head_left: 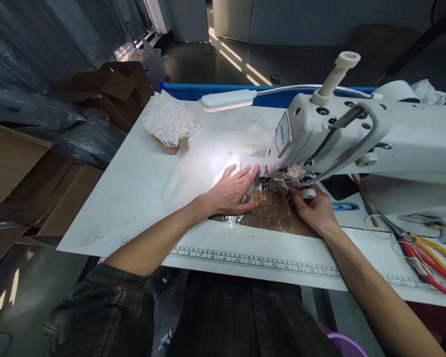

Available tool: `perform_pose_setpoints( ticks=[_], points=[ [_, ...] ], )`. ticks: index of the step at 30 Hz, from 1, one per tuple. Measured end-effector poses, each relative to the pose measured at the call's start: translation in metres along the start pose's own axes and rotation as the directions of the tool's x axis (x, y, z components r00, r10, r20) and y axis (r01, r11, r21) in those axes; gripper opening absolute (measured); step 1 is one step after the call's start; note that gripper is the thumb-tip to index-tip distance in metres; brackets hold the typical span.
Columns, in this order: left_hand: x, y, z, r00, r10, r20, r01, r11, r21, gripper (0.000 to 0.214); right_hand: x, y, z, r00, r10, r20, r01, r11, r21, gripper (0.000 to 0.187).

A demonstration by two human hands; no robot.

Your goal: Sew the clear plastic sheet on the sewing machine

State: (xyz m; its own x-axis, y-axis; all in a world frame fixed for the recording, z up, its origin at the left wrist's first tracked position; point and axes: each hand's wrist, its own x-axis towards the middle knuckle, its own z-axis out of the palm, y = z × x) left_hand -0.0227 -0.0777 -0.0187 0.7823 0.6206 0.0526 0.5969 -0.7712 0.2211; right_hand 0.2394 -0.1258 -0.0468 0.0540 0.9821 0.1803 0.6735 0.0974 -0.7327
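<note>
My left hand (232, 191) lies flat with fingers stretched out on a thin white fabric (223, 171) just left of the needle area of a white sewing machine (342, 134). My right hand (314, 208) rests on the brown taped patch (273, 213) in front of the machine, under its head. Its fingers curl toward the presser foot; what they pinch is hidden. The machine's lamp (226, 99) lights the fabric brightly.
A bundle of white lace (169, 121) sits on cardboard at the table's back left. Scissors with red and orange handles (431, 253) and blue snips (345, 207) lie right of my right hand. A ruler strip (252, 260) runs along the white table's (134, 188) front edge. Cardboard boxes (18, 173) stand left.
</note>
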Motion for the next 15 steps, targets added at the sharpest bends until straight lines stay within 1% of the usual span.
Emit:
perform_pose_setpoints(
  ticks=[4, 7, 10, 13, 15],
  points=[
    [0.001, 0.001, 0.001, 0.999, -0.046, 0.029, 0.046, 0.999, -0.016, 0.088, -0.001, 0.001, 0.002, 0.999, -0.042, -0.011, 0.042, 0.999, -0.002, 0.013],
    [0.003, -0.002, -0.004, 0.996, -0.067, 0.051, 0.068, 0.997, -0.023, 0.091, -0.002, -0.003, 0.004, 0.998, -0.06, 0.009, 0.06, 0.998, 0.006, 0.018],
    [0.007, -0.011, -0.017, 0.993, -0.075, 0.094, 0.079, 0.996, -0.039, 0.09, -0.004, -0.007, 0.003, 0.998, -0.06, 0.036, 0.06, 0.998, -0.015, 0.02],
    [0.016, -0.026, -0.036, 0.991, -0.021, 0.129, 0.034, 0.995, -0.096, 0.077, -0.006, -0.011, 0.0, 0.997, -0.056, 0.062, 0.058, 0.998, -0.04, 0.022],
    [0.027, -0.038, -0.049, 0.995, 0.03, 0.098, -0.018, 0.992, -0.122, 0.065, -0.007, -0.014, -0.001, 0.994, -0.057, 0.095, 0.062, 0.997, -0.054, 0.022]
  ],
)
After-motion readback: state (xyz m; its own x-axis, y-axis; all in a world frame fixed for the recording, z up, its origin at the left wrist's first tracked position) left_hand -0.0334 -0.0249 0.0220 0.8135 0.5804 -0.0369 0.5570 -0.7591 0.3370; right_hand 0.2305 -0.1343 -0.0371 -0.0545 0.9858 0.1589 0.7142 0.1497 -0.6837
